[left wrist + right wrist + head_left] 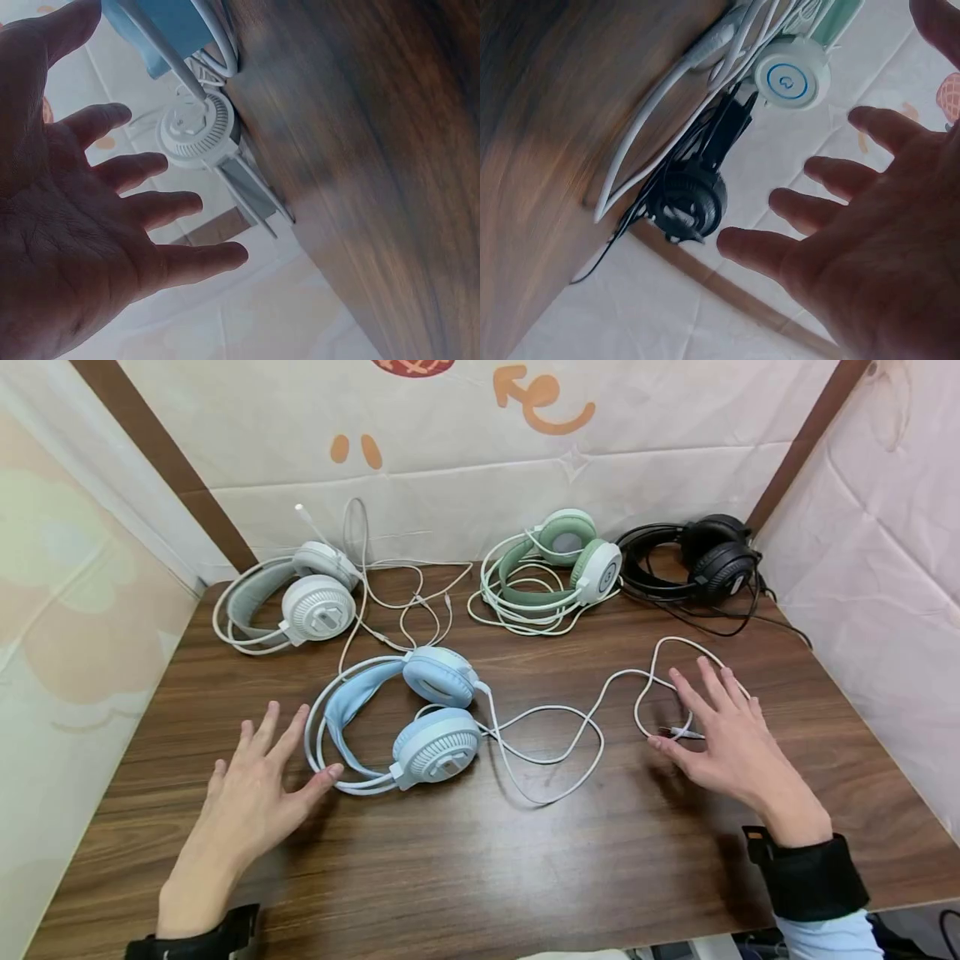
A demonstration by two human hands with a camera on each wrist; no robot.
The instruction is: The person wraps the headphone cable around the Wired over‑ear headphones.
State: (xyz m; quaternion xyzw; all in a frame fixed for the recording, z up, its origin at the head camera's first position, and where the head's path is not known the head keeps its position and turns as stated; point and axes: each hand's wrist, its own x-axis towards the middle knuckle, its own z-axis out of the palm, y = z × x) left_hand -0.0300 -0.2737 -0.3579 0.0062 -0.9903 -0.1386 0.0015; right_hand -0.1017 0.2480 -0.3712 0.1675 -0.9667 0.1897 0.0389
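A light blue headset (pixel 437 745) lies on its side mid-table, its white cable (pixel 592 718) looping off to the right. Beside its headband, my left hand (pixel 251 793) is spread with the thumb tip right at the band's lower edge. In the left wrist view that palm (pixel 67 232) shows nothing in it. Over the cable's far end, near the plug (pixel 684 733), my right hand (pixel 723 739) hovers with fingers spread. The right wrist view shows this palm (pixel 885 247) bare too, with the white cable (pixel 630 142) passing beyond the fingertips.
Along the back of the wooden table (pixel 480 877) lie a white headset (pixel 318 608) with a raised microphone and tangled cable, a green headset (pixel 540 597) with coiled cable, and a black headset (pixel 723 564) in the right corner. Printed cloth walls (pixel 480 460) enclose the table.
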